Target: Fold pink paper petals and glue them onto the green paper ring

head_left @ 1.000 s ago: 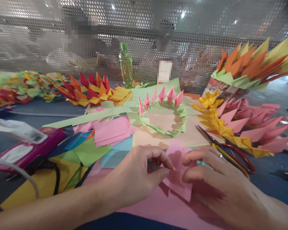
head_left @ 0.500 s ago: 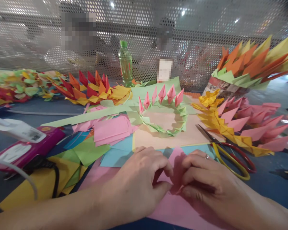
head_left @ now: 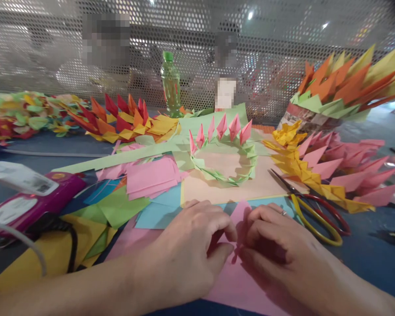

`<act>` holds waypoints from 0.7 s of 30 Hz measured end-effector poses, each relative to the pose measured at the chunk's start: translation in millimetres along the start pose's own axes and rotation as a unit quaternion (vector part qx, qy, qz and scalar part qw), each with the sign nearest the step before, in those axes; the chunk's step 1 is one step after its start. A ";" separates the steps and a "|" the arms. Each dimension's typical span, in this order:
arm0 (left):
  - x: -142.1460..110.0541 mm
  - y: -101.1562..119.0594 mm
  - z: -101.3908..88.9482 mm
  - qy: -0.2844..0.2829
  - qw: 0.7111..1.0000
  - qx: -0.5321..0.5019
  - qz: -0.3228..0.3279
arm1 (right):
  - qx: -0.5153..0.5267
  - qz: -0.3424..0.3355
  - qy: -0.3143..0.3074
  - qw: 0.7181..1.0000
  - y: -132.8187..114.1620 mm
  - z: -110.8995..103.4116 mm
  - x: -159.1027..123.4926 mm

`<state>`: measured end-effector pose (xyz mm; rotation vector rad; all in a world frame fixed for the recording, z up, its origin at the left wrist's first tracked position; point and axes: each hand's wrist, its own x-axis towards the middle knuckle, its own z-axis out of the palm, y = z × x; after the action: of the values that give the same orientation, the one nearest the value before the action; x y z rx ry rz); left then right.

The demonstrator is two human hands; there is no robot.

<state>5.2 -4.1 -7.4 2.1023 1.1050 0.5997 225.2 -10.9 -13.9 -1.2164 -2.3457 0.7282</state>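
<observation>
Between my hands a small folded piece of pink paper (head_left: 240, 215) stands over a larger pink sheet (head_left: 246, 285). My left hand (head_left: 200, 245) curls at its left side, thumb and fingers pinched toward it. From the right, my right hand (head_left: 276, 250), with a ring on one finger, grips the paper's edge; its fingertips partly cover the folds. Just beyond lies a ring of folded green paper (head_left: 224, 177) with several pink points (head_left: 221, 126) standing along its far side. To its left is a stack of pink paper slips (head_left: 153, 177).
Scissors (head_left: 316, 217) with yellow and red handles lie at right, beside yellow and pink folded paper (head_left: 319, 175). A purple power strip (head_left: 33, 197) with cords sits at left. A green bottle (head_left: 171, 85) stands behind, before a perforated metal screen (head_left: 191, 26).
My right hand has shifted slightly left, its fingers closing further over the small pink paper. My left hand stays nearly still. The view has shifted a little.
</observation>
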 end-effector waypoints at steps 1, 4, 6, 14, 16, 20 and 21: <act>0.1 0.1 0.0 0.000 1.000 0.001 0.002 | -0.002 0.002 -0.001 1.000 0.5 0.2 -0.8; 0.4 0.7 -0.1 0.001 1.000 0.003 0.005 | -0.005 -0.002 -0.002 1.000 2.4 1.5 -3.2; 0.5 1.4 -0.2 0.002 1.000 0.003 0.003 | -0.007 -0.004 0.004 1.000 3.3 2.6 -4.2; 0.0 3.0 4.2 0.032 0.999 -0.001 -0.003 | -0.021 -0.017 0.018 0.999 4.8 4.9 -2.3; -0.4 2.6 5.9 0.037 0.999 0.001 -0.001 | -0.021 -0.020 0.026 0.999 4.5 5.3 -1.9; 0.1 1.3 7.8 0.032 0.999 0.013 0.002 | -0.015 -0.018 0.025 0.999 3.4 6.1 -2.7; 0.6 1.2 7.8 0.032 0.999 0.016 0.001 | -0.013 -0.018 0.025 0.999 3.3 6.2 -3.1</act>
<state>11.3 -6.8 -11.7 2.1241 1.1551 0.6571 225.5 -13.5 -21.1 -1.1861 -2.3375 0.6488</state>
